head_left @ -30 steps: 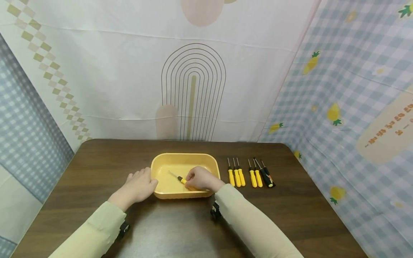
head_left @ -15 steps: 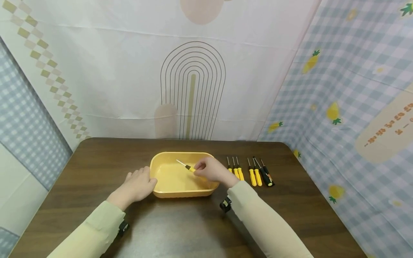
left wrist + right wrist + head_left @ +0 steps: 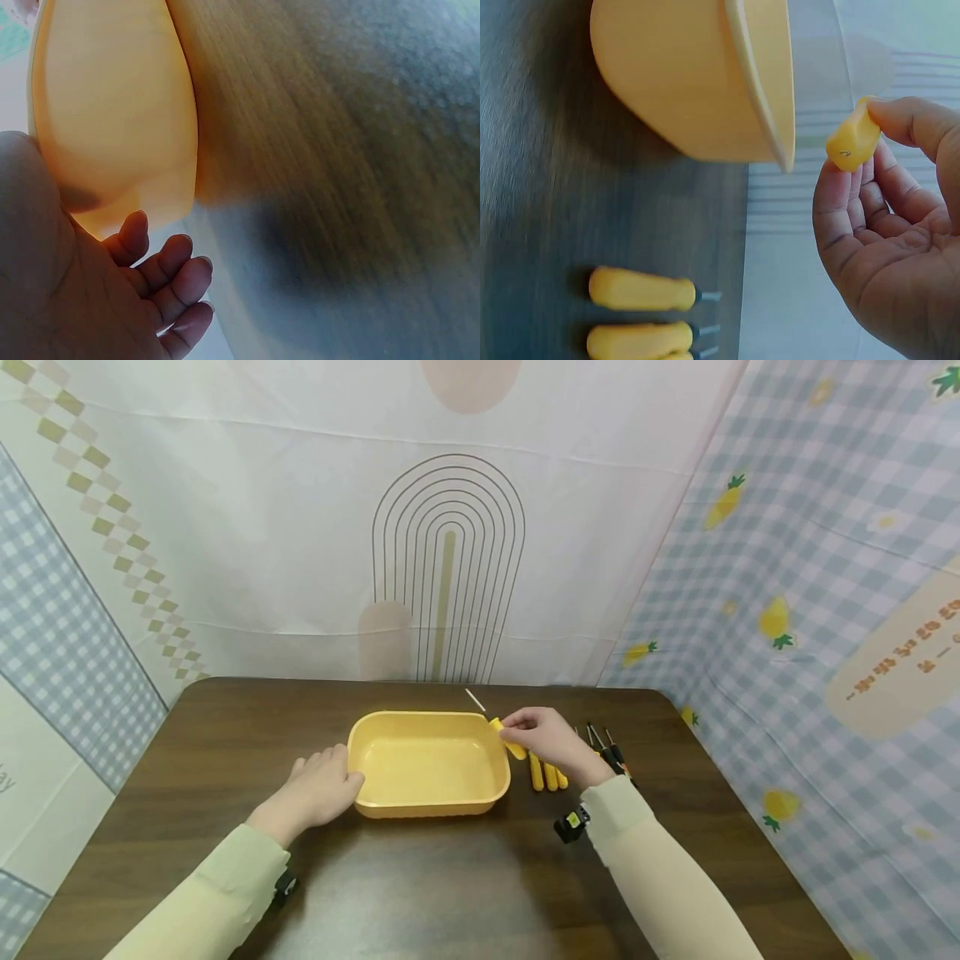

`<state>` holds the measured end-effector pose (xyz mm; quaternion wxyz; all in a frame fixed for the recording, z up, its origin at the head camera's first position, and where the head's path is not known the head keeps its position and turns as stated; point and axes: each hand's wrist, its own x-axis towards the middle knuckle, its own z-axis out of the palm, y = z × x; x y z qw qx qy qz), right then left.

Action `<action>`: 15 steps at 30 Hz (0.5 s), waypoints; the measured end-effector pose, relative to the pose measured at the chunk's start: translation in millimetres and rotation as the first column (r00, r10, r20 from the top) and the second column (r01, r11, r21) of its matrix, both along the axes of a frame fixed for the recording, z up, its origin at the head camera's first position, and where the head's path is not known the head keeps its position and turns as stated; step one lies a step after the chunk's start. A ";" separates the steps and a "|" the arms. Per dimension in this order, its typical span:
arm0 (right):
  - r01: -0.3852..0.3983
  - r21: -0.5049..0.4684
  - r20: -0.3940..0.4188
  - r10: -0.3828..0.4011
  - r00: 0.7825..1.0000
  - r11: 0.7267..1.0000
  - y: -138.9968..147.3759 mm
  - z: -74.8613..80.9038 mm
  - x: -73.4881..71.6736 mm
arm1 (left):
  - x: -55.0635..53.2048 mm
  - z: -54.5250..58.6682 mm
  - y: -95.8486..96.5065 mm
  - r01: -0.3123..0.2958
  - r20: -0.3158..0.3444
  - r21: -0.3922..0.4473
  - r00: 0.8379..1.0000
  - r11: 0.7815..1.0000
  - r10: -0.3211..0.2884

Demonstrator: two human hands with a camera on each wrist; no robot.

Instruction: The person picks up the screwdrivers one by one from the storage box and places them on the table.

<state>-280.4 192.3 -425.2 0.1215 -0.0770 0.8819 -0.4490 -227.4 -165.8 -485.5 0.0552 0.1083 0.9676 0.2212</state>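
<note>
My right hand pinches a yellow-handled screwdriver between thumb and fingertips, above the right end of a yellow plastic bin. Its thin shaft points up and away to the left. In the right wrist view, the butt end of the handle faces the camera and the shaft is hidden. My left hand rests against the bin's left end. From the left wrist, its fingers look loosely bent beside the bin's wall. Inside the bin, only the bare floor shows.
Right of the bin, several yellow-handled screwdrivers lie side by side, partly hidden by my right hand. Farther right are more screwdrivers, dark-handled ones among them. A patterned cloth hangs behind the brown wooden table.
My right hand has lifted the screwdriver out of the bin and carried it right, past the bin's right rim. The left hand has stayed at the bin's left end.
</note>
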 end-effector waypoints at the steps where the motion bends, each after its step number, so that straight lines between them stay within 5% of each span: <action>1: 0.004 0.000 0.001 -0.004 1.000 1.000 3.0 0.5 0.3 | 0.0 0.1 -0.2 0.000 0.001 0.001 1.000 1.000 0.000; 15: 0.071 0.010 0.008 -0.071 0.997 0.997 40.6 -0.2 -0.7 | 0.6 1.3 -1.2 0.004 0.002 0.003 1.000 1.000 -0.004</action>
